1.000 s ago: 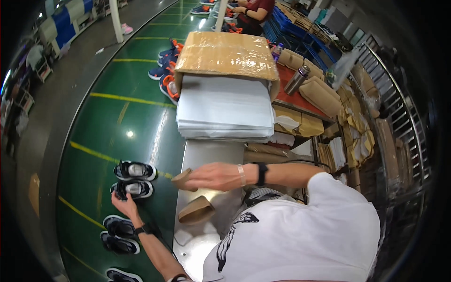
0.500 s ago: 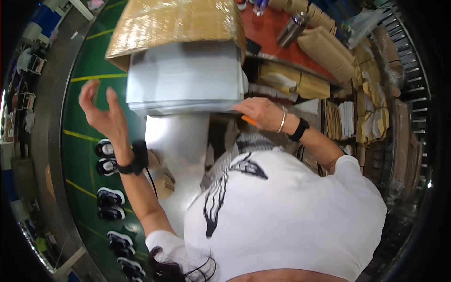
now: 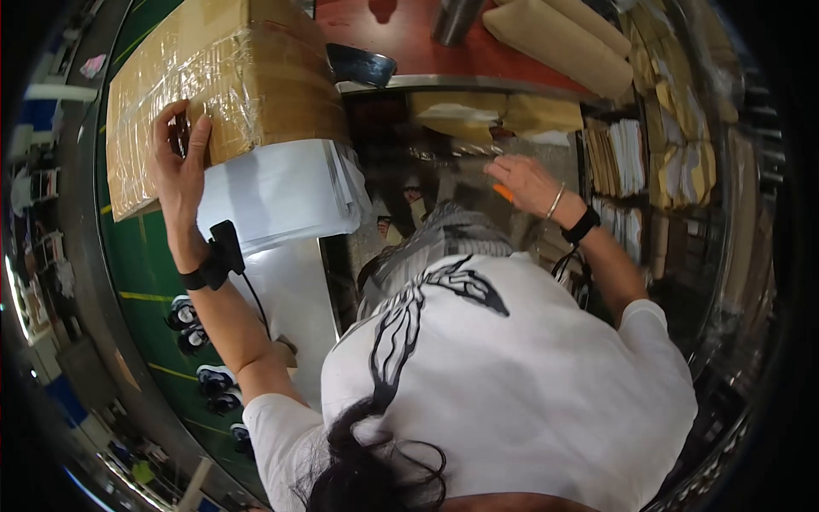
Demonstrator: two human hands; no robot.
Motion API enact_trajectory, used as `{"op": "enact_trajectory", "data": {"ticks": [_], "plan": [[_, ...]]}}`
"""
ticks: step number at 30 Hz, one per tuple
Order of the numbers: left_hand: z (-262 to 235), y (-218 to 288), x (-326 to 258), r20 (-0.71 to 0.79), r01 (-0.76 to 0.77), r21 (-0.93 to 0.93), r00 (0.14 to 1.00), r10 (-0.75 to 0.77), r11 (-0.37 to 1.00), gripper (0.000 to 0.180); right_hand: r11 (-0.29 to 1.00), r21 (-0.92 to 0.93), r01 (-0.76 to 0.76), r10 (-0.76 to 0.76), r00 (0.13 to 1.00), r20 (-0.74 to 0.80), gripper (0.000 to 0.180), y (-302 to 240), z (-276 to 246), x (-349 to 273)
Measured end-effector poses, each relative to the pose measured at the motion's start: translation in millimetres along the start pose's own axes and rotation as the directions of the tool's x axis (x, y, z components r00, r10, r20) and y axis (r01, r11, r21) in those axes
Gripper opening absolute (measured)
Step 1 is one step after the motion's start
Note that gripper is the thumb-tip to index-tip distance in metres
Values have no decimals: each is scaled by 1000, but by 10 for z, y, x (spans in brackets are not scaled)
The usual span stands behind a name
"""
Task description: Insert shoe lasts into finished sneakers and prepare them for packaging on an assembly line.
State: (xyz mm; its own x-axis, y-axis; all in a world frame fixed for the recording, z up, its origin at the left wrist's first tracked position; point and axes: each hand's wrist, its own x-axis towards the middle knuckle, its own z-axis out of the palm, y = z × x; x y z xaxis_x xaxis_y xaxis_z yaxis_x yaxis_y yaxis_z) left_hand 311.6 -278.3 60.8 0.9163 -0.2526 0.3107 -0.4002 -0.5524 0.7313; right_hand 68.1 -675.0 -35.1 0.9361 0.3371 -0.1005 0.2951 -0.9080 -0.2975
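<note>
My left hand (image 3: 181, 162) is raised before the taped cardboard box (image 3: 223, 77), its thumb and fingers spread and curved with nothing between them. Whether the fingertips touch the box I cannot tell. A thick stack of white paper sheets (image 3: 277, 192) sticks out from the box's near side, over a metal surface (image 3: 290, 294). Off to the right, my right hand (image 3: 527, 183) is closed round a small orange object (image 3: 503, 193); most of it is hidden in the palm, so its kind does not show.
A red tabletop (image 3: 384, 43) at the back holds a dark phone-like slab (image 3: 362, 66), a metal bottle (image 3: 455, 21) and brown paper rolls (image 3: 559, 47). Shelves with stacked paper bundles (image 3: 616, 158) stand right. Shoes (image 3: 217, 388) line the green conveyor belt (image 3: 145, 271) at left.
My right hand has left the paper stack's edge and moved right with the orange object. The view has turned, so the box and stack appear farther left. My left hand now overlaps the box.
</note>
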Motion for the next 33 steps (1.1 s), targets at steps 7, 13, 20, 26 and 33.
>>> {"op": "enact_trajectory", "data": {"ticks": [7, 13, 20, 26, 33], "plan": [[160, -62, -32, -93, -161, 70, 981, 167, 984, 28, 982, 188, 16, 49, 940, -336, 26, 102, -1005, 175], [-30, 151, 2, -53, 13, 49, 999, -10, 999, 27, 995, 18, 95, -61, 759, -648, 16, 479, -2483, 880], [133, 68, 173, -135, -55, 271, 986, 94, 961, 23, 986, 16, 166, -134, 843, -521, 15, 1767, -2948, 2798], [70, 406, 362, -168, 115, 217, 983, -79, 969, 26, 983, 180, -20, 85, 928, -363, 37, 2937, -2429, 4641], [-88, 714, 2012, 133, -117, 383, 989, 71, 916, 26, 980, 138, -141, 158, 981, -117, 82, 3266, -1795, 5421]]}}
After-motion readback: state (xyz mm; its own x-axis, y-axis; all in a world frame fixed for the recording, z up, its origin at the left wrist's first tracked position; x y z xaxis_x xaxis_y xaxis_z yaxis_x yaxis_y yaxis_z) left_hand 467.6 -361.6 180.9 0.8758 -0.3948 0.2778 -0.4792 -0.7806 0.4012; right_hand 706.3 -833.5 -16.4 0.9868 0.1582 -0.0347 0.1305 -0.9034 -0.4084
